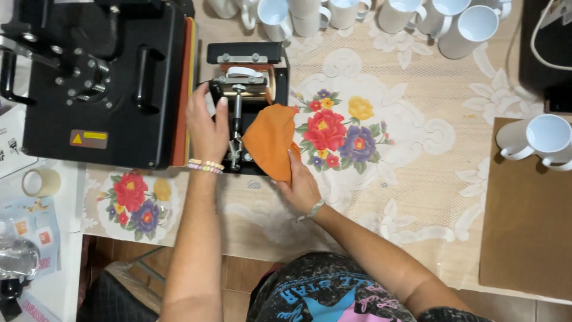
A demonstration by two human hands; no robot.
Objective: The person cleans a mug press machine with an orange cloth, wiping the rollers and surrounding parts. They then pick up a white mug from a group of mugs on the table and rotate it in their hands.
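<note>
So, both hands are working at the small mug press [247, 83]

Left hand [207, 128] is wrapping around its lever, right hand [301, 185] is clutching an orange cloth [271, 140] against it near the table's far edge; a yellow warning label [89, 139] is sitting on the big black press [95, 77] alongside.

Mug press [247, 89] sits right of flat press [98, 77].

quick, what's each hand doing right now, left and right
Left hand: closed around the mug press handle.
Right hand: holding an orange cloth against the mug press.
</note>
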